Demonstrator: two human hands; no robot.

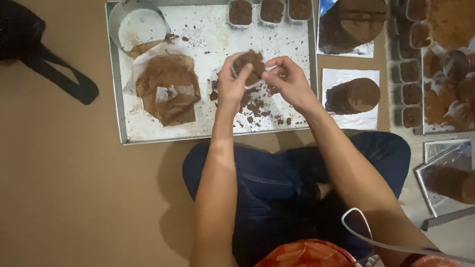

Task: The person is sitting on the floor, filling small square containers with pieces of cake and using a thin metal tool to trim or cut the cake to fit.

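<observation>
A small clear cup (249, 69) heaped with brown crumbly cake sits clasped in the left hand (230, 84), held above the metal tray (115, 99). The right hand (287, 79) pinches its rim, fingers closed on it. Crumbs (255, 106) lie scattered below on the tray, brown parchment paper (167, 86) lies to the left, and three filled cups (271, 11) line the far edge.
</observation>
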